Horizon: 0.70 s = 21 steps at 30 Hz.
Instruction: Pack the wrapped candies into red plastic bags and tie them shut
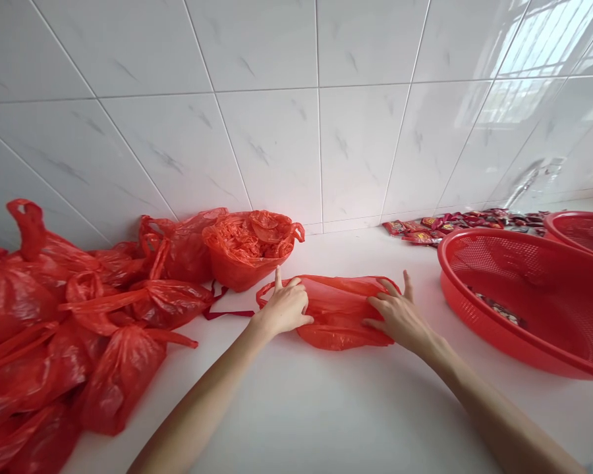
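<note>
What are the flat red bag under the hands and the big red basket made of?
Flat red bag: likely thin plastic film, glossy, translucent, wrinkled under left hand and right hand. Red basket: seemingly rigid moulded plastic, fine mesh walls, smooth shiny rim.

Head camera looks forward and down, close over a white counter (pixel 326 408) against a tiled wall (pixel 277 131).

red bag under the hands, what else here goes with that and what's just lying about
In hand:
- flat red plastic bag, pressed by left hand and right hand
- open bag stuffed with red bags

Lying about:
- pile of tied red bags
- red mesh basket
- second red basket
- snack packets by the wall
- white counter
</note>
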{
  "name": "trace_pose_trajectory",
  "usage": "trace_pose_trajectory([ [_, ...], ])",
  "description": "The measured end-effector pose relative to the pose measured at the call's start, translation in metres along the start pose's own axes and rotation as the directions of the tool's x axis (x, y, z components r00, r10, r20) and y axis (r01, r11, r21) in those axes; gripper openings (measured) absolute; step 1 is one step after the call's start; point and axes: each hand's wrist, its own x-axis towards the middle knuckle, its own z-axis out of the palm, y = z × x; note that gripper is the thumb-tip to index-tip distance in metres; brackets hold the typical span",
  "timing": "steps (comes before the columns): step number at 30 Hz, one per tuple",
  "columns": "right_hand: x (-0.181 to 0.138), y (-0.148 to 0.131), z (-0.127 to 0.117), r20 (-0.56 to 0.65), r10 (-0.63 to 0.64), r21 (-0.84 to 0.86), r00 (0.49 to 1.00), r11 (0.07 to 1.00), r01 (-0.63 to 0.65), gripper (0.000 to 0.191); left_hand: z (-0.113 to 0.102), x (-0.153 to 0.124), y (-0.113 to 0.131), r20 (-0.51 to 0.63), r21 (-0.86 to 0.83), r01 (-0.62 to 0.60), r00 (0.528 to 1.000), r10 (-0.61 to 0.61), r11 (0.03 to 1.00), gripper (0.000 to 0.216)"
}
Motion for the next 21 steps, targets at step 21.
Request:
trace_pose_trajectory([
  [21,-0.004,-0.006,-0.007,-0.141,-0.049,0.119,0.989,0.991,0.066,0.013,-0.001,-0.006,0.031,0.017,-0.026,-0.122,0.992,0.122,0.992,0.015],
])
